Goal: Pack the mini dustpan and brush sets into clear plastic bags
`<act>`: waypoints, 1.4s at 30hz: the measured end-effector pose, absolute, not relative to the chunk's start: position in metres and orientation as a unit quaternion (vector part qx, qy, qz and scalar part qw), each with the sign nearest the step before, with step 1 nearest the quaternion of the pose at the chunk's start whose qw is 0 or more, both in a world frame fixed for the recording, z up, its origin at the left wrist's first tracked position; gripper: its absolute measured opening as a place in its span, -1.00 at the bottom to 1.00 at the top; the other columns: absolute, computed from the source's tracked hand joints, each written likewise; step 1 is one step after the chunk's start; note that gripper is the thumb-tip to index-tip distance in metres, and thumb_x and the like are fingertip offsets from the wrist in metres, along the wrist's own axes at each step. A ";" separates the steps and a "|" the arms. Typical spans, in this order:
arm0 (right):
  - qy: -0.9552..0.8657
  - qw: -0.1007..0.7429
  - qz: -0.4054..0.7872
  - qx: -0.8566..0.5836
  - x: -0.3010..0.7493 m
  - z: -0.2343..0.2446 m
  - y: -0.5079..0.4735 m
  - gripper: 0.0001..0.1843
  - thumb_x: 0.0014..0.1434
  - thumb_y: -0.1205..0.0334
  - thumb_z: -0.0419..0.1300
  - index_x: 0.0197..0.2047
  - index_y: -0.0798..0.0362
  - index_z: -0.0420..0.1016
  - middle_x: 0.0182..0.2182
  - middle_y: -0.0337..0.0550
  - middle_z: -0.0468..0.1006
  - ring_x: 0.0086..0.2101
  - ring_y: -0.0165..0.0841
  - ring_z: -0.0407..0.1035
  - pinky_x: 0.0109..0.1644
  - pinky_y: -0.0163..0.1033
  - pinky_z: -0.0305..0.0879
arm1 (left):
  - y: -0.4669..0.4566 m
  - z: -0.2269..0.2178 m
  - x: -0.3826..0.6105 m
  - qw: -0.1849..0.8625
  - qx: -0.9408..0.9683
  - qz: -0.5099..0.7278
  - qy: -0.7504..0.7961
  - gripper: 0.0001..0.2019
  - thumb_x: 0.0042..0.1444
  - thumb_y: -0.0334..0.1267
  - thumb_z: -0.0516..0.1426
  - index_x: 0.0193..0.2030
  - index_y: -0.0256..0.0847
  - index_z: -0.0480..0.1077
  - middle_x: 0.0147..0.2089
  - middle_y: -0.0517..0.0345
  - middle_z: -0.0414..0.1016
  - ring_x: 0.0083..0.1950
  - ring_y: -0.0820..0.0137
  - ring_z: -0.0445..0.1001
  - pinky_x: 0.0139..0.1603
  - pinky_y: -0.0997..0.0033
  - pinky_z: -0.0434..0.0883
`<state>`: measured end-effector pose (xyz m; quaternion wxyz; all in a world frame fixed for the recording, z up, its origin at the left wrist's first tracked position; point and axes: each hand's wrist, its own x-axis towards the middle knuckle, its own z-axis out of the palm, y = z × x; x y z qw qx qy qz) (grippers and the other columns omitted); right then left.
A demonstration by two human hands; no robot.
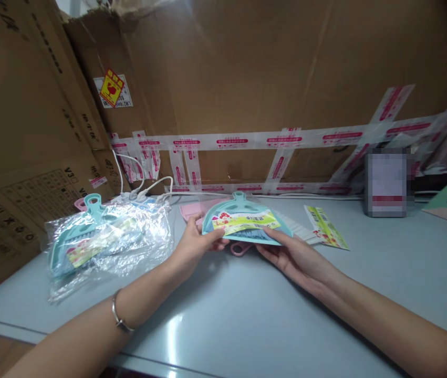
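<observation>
In the head view, the teal dustpan (pixel 242 208) is held up at the centre of the frame. The left hand (pixel 200 239) grips its left edge, thumb on the yellow-green label (pixel 242 222); the right hand (pixel 292 257) pinches its lower right edge, thumb on top. Behind it lies a pink dustpan (pixel 195 210). A second teal dustpan, bagged in clear plastic (pixel 62 248), lies at left; a loose label card (pixel 326 227) lies right of centre
</observation>
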<state>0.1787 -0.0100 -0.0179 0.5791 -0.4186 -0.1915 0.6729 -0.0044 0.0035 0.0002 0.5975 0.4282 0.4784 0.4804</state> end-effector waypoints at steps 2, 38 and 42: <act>-0.203 0.565 0.682 -0.418 0.179 -0.017 -0.010 -0.75 0.01 0.45 0.25 -0.19 0.10 0.47 -0.27 -0.13 0.60 -0.34 -0.38 0.51 -0.26 -0.32 0.51 | 0.005 0.001 -0.006 0.602 0.425 0.469 0.488 -0.36 -0.07 -0.42 0.27 0.13 -0.29 0.06 -0.17 -0.10 0.51 -0.47 0.45 0.52 -0.48 0.52 0.42; -0.291 0.619 0.529 -0.503 0.192 -0.020 0.001 -0.84 0.03 0.20 0.26 -0.47 -0.04 0.33 -0.41 -0.16 0.60 -0.26 -0.21 0.51 -0.30 -0.19 0.51 | 0.005 0.009 -0.012 0.659 0.417 0.446 0.440 -0.55 0.03 -0.49 0.13 0.10 -0.34 0.20 -0.01 -0.18 0.46 -0.17 0.30 0.53 -0.28 0.46 0.54; -0.279 0.595 0.611 -0.442 0.188 -0.016 -0.004 -0.85 0.11 0.18 0.18 -0.25 0.06 0.39 -0.32 -0.09 0.60 -0.25 -0.23 0.51 -0.23 -0.16 0.51 | 0.006 0.006 -0.010 0.654 0.423 0.450 0.436 -0.52 0.01 -0.50 0.14 0.10 -0.29 0.17 -0.05 -0.12 0.47 -0.21 0.32 0.53 -0.34 0.43 0.53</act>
